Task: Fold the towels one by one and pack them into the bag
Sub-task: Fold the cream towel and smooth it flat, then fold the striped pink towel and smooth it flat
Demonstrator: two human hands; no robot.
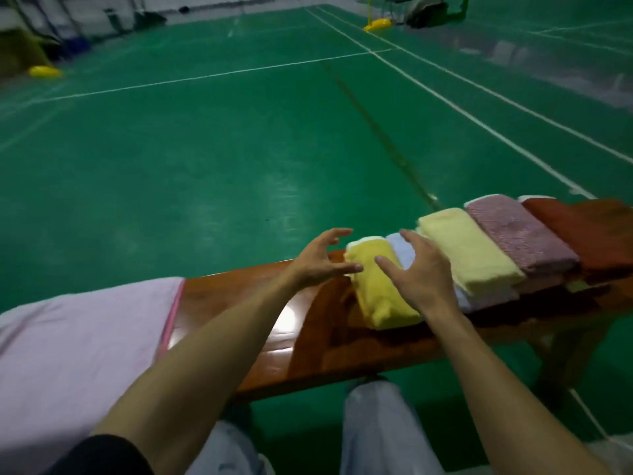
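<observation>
A row of folded towels lies on a brown wooden bench (pixel 260 337). The nearest one is bright yellow (pixel 380 296), followed by a light blue towel (pixel 404 252), a pale yellow towel (pixel 469 252), a mauve towel (pixel 517 231) and a rust-red towel (pixel 589 234). My left hand (pixel 318 260) hovers with spread fingers at the yellow towel's left edge. My right hand (pixel 416 274) is spread over the yellow and blue towels. Neither hand grips anything. A pink bag or cloth (pixel 78 341) lies flat on the bench's left end.
The bench stands on a green sports-court floor (pixel 191 159) with white lines. My knees in light trousers (pixel 376 433) are below the bench's near edge. Yellow objects (pixel 44 70) and dark gear lie far off across the court.
</observation>
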